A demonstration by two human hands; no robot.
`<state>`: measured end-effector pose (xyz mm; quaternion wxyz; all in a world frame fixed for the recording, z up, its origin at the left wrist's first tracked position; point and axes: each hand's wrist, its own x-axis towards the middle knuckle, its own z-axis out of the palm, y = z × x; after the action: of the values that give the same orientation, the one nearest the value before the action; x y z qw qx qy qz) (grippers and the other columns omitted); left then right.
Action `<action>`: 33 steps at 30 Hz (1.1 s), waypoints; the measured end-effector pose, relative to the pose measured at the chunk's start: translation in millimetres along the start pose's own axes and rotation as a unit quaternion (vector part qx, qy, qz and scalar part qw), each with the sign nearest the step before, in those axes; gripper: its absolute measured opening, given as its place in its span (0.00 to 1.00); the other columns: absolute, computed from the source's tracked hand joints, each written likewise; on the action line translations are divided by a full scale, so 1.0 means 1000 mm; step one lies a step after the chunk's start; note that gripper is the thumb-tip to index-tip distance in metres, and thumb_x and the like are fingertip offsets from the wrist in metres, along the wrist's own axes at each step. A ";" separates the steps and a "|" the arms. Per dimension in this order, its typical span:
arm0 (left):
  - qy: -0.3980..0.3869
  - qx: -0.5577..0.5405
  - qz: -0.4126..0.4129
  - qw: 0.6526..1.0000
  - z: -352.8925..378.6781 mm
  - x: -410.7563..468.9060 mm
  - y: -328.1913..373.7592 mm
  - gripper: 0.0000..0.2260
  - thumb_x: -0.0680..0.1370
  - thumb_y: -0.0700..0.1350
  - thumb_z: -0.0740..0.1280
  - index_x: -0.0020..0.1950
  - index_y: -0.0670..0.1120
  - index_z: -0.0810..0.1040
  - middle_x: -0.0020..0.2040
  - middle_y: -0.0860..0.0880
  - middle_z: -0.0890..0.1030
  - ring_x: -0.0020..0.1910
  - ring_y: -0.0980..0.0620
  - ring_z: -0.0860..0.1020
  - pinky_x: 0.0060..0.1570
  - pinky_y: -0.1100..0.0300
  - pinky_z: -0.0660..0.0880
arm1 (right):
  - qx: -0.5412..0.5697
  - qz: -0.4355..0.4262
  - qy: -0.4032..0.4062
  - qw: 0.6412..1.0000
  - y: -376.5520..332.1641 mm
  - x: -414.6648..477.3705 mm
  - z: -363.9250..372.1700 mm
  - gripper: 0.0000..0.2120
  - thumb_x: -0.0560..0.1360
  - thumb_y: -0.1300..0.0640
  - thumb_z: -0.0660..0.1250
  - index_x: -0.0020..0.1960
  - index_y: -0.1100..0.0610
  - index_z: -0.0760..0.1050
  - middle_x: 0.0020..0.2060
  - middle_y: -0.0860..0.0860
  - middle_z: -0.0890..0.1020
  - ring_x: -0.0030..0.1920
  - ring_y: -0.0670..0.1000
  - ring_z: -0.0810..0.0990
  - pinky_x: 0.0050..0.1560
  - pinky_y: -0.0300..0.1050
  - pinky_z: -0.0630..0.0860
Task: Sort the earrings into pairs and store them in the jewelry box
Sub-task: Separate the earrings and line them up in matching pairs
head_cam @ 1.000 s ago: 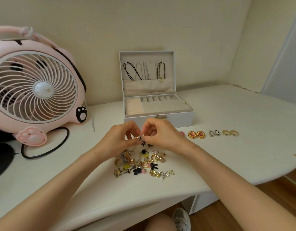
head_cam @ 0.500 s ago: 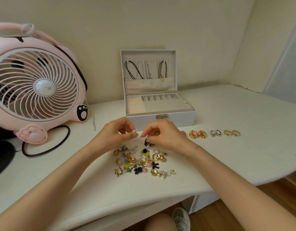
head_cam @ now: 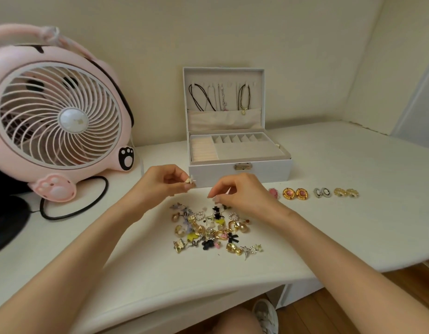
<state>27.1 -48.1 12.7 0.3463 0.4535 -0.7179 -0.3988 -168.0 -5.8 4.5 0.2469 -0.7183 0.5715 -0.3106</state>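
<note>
A heap of mixed earrings (head_cam: 212,229) lies on the white desk (head_cam: 329,225) in front of me. My left hand (head_cam: 164,183) pinches a small pale earring (head_cam: 191,180) above the desk. My right hand (head_cam: 242,192) pinches a small dark earring (head_cam: 223,205) just over the heap's far edge. The white jewelry box (head_cam: 240,175) stands open behind my hands, necklaces hanging in its lid. To its right lie a pink earring (head_cam: 273,192), a gold-and-pink pair (head_cam: 295,194), a silver cameo pair (head_cam: 322,192) and a gold pair (head_cam: 346,192).
A pink desk fan (head_cam: 56,116) with a black cable (head_cam: 97,203) stands at the left. A dark object (head_cam: 6,222) sits at the far left edge. The desk's rounded front edge is near me; a shoe (head_cam: 265,317) and wooden floor show below.
My hands, first together at one spot, have drawn apart: the left moved up and left with the pale earring, the right stayed low over the heap with the dark one.
</note>
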 end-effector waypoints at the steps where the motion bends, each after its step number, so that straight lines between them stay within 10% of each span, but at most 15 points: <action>1: 0.005 -0.003 0.003 1.000 -0.001 0.000 0.000 0.04 0.72 0.36 0.70 0.42 0.44 0.77 0.40 0.45 0.82 0.32 0.63 0.77 0.31 0.74 0.69 | 0.000 -0.005 -0.005 1.000 -0.002 0.000 0.001 0.05 0.72 0.60 0.70 0.45 0.51 0.83 0.39 0.44 0.82 0.33 0.36 0.75 0.39 0.28 0.70; 17: 0.047 0.045 -0.035 0.997 -0.008 -0.001 -0.007 0.04 0.75 0.41 0.68 0.50 0.47 0.79 0.41 0.48 0.82 0.36 0.59 0.76 0.31 0.73 0.68 | -0.169 -0.150 -0.150 0.963 -0.043 -0.010 0.030 0.11 0.71 0.49 0.70 0.53 0.45 0.81 0.44 0.46 0.75 0.47 0.44 0.70 0.49 0.46 0.72; 33: 0.023 0.001 0.000 1.000 -0.001 -0.002 -0.003 0.05 0.74 0.40 0.68 0.50 0.45 0.79 0.38 0.49 0.81 0.29 0.65 0.75 0.31 0.76 0.69 | -0.098 -0.140 -0.018 0.985 -0.031 -0.018 0.016 0.06 0.72 0.51 0.69 0.49 0.48 0.80 0.38 0.40 0.78 0.37 0.33 0.69 0.44 0.35 0.65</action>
<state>29.8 -47.5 10.3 0.3624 0.4628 -0.7102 -0.3874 -138.5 18.3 12.9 0.1399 -0.8174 0.4886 -0.2711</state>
